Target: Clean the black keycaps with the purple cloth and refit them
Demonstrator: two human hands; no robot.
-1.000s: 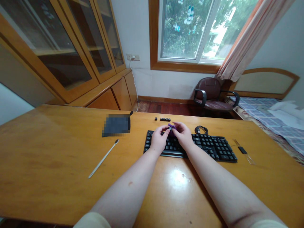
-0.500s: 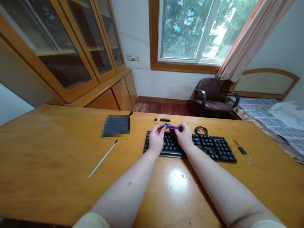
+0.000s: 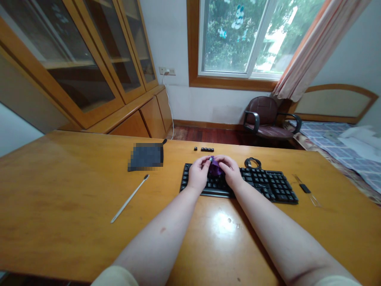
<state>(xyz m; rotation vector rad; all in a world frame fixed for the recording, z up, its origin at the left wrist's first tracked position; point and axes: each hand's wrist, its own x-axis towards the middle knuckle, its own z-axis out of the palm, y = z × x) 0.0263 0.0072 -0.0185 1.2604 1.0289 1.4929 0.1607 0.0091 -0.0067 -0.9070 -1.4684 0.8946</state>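
Above the black keyboard (image 3: 275, 186) my two hands meet. My left hand (image 3: 198, 174) is closed, pinching a small dark keycap (image 3: 211, 159) with a pale spot between thumb and fingertips; its details are too small to make out. A purple cloth (image 3: 215, 169) hangs bunched between the hands, and my right hand (image 3: 232, 174) is closed on it, pressing it against the keycap. Behind the keyboard lie a row of several black keycaps (image 3: 207, 149) and a single keycap (image 3: 195, 149). My hands hide part of the keyboard's left half.
Left on the wooden table (image 3: 74, 198) lie a dark pouch (image 3: 146, 157), partly pixelated, and a long white-handled brush (image 3: 129, 200). A coiled black cable (image 3: 253, 163) sits behind the keyboard. To its right is a wire keycap puller (image 3: 305, 188). An armchair (image 3: 263, 115) stands beyond the table.
The purple cloth, stretched flat between the hands before, now hangs down bunched. My right hand has shifted slightly, its fingers nearer to the left hand's fingertips. The view has moved very little.
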